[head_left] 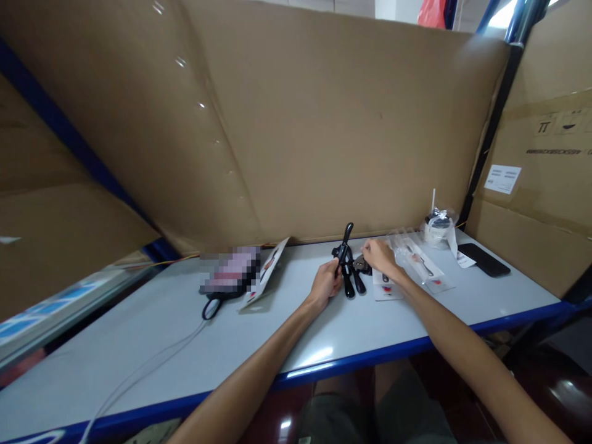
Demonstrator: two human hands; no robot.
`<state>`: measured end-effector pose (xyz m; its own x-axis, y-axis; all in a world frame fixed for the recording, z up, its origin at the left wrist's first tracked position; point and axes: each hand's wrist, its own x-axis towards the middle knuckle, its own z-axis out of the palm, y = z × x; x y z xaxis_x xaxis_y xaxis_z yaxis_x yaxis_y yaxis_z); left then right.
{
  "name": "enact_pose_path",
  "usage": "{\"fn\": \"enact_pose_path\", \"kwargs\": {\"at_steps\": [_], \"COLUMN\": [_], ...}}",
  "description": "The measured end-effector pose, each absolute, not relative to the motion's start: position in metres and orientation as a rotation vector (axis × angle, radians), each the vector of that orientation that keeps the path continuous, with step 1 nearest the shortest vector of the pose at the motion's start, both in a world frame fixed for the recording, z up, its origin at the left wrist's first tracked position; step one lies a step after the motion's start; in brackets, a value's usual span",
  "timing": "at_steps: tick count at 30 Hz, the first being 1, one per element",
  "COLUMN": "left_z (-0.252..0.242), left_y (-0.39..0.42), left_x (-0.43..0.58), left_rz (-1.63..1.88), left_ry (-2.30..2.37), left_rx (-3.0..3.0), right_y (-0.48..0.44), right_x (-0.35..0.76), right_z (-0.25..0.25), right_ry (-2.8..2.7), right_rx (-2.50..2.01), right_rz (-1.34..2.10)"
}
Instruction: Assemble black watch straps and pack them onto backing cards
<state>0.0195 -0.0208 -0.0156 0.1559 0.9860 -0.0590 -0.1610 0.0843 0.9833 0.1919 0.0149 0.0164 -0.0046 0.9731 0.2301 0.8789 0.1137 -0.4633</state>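
My left hand (pixel 326 283) is closed around the lower end of a black spokeshave (pixel 343 251), whose free handle points up and away. Right beside it, more black-handled tools (pixel 357 282) of a similar look lie on the table. My right hand (pixel 379 256) has its fingers pinched together just right of a small dark, shiny piece (pixel 362 265); what they hold, if anything, is too small to make out. Beneath the right wrist are white printed cards (pixel 387 292), partly covered by the forearm. Further right lies another card in clear plastic (pixel 428 265).
On the left, a pixelated dark device (pixel 231 271) with a cable rests by a leaning printed card (pixel 268 274). A black phone (pixel 485 259) and a plastic-wrapped cup (pixel 438 228) stand at right. Cardboard (pixel 346 135) walls the back; a blue edge (pixel 361 357) borders the table.
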Motion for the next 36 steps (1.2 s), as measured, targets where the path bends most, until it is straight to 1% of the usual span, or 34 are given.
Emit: {"fn": "enact_pose_path", "kwargs": {"at_steps": [2,4,7,9,13,18,22,26,28,31,34,36], "left_z": [-0.017,-0.019,-0.021,-0.022,-0.023,-0.025,-0.023,-0.018,-0.016,-0.014,-0.012,-0.01], "left_y": [-0.02,-0.019,-0.017,-0.015,-0.011,-0.008,-0.009,-0.014,-0.014,-0.008,-0.002,0.0], "left_x": [0.021,0.021,0.021,0.02,0.016,0.015,0.014,0.014,0.013,0.008,-0.001,-0.008], "left_rz": [1.116,1.11,1.045,0.962,0.83,0.74,0.713,0.747,0.846,1.048,1.113,1.024], "left_ry": [0.985,0.983,1.048,1.064,1.02,1.019,0.996,0.962,0.947,1.09,1.461,1.745], "left_rx": [1.138,1.184,1.258,1.311,1.412,1.551,1.606,1.498,1.385,1.289,1.439,1.648], "right_y": [0.012,0.006,-0.007,-0.014,-0.016,-0.005,0.002,0.006,0.009,0.014,0.015,0.014], "right_x": [0.19,0.188,0.185,0.184,0.188,0.199,0.196,0.195,0.2,0.209,0.209,0.204], "right_z": [0.022,0.028,0.039,0.045,0.049,0.043,0.039,0.041,0.043,0.041,0.033,0.026], "right_ry": [-1.749,-1.663,-1.803,-2.008,-2.343,-2.406,-2.235,-1.732,-1.57,-1.573,-1.731,-1.849], "right_rx": [-1.682,-1.549,-1.34,-1.251,-1.244,-1.324,-1.256,-1.189,-1.235,-1.478,-1.781,-1.918], "right_rz": [0.278,0.173,-0.072,-0.125,-0.03,0.188,0.251,0.132,0.107,0.097,0.102,0.075]}}
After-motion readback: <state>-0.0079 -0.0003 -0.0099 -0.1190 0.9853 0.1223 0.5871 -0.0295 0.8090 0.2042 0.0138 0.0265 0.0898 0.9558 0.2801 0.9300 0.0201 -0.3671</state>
